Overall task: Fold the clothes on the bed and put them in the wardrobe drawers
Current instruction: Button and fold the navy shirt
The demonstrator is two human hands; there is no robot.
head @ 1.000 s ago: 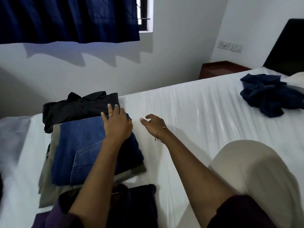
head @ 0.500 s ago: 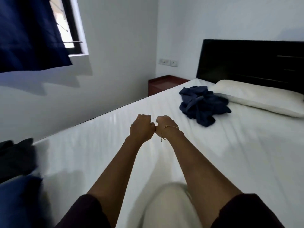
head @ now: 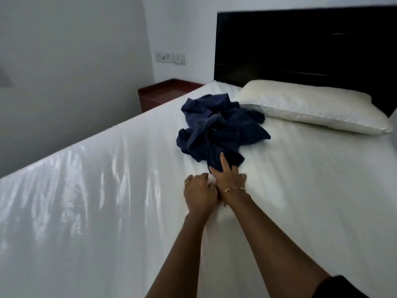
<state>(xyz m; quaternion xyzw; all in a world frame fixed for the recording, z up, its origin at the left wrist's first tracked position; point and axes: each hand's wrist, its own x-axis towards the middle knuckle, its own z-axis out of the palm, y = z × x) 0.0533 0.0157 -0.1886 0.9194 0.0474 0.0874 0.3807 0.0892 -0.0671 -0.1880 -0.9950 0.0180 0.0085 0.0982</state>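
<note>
white bed (head: pixel 300 190) fills the room, pillow (head: pixel 311 106) by the headboard. a crumpled navy garment (head: pixel 217 127) lies near the pillow; it looks soft and light, easy to grab at its near edge. right hand (head: pixel 228 181) fingers (head: pixel 222 162) spread on that edge. left hand (head: pixel 198 194) curls loosely beside it, holding nothing.
</note>
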